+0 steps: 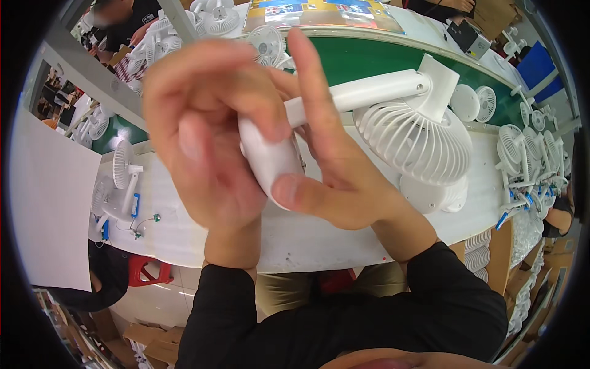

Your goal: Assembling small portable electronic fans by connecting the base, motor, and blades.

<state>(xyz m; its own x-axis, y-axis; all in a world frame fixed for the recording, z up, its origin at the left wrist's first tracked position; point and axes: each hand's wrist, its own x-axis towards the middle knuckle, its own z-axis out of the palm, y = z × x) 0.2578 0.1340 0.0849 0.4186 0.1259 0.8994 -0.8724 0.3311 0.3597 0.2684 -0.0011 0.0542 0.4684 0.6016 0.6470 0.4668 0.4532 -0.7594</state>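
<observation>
I hold a white desk fan [381,89] up in front of me, above the table. Its rounded base [270,163] sits between my two hands, the arm reaches off to the right, and the caged head [418,141] hangs from the arm's far end. My left hand [209,129], smeared a little by motion, curls its fingers over the base's left side. My right hand [338,166] presses its thumb on the base's lower end; its index finger points up past the arm, and other fingers are hidden behind the fan.
A white round part [436,194] lies on the white table [332,246] under the fan head. Partly built fans [123,166] with blue batteries stand at left, more fans [528,147] at right. A green strip [362,61] runs behind. Other people sit across and beside.
</observation>
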